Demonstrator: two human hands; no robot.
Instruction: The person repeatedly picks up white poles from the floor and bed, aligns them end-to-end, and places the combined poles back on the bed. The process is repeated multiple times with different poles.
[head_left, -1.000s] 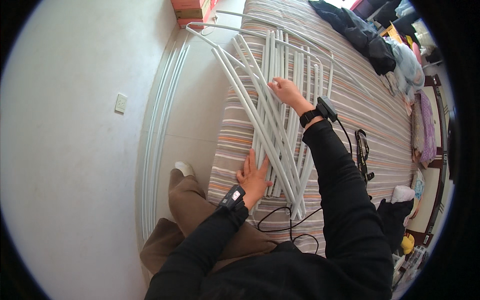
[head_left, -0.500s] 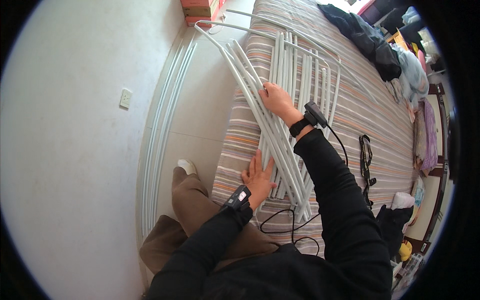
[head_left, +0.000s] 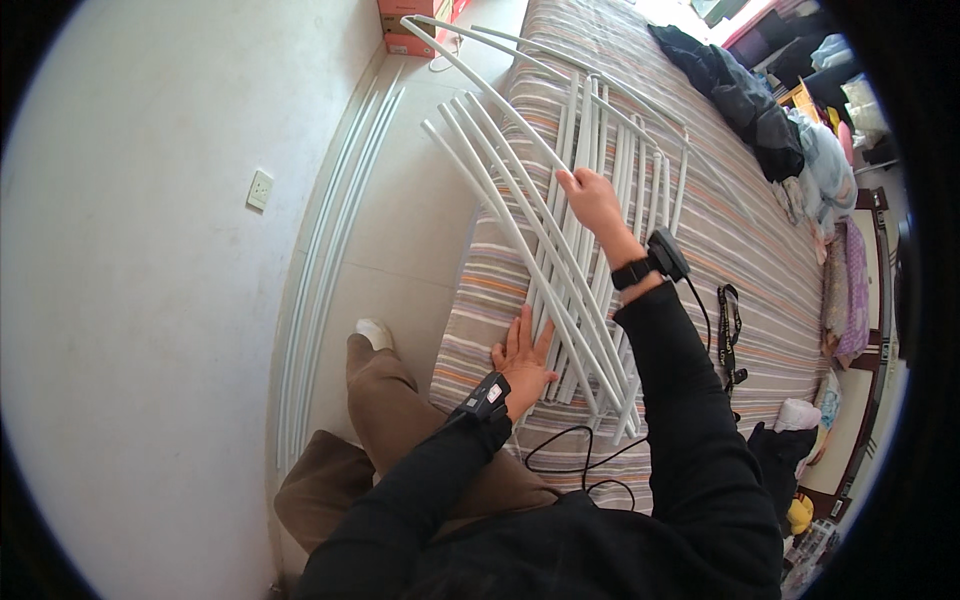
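Note:
My right hand is closed round a long white tube with a bent corner, held over the bed's edge. Below it, several straight white tubes lie slantwise in a loose fan, their far ends sticking out past the mattress. Under these, a pile of more white tubes rests lengthwise on the striped bed. My left hand lies with fingers spread beside the near part of the pile, its fingertips touching tubes. Other bent tubes cross the far end of the pile.
Long pale tubes lie on the floor along the wall. Red boxes stand in the far corner. A black strap, a black cable and dark clothes lie on the bed. A wall socket is at left.
My right hand has moved a little away and to the right, parting the bent tube from the straight ones, which have fanned out. My left hand has stayed nearly in place.

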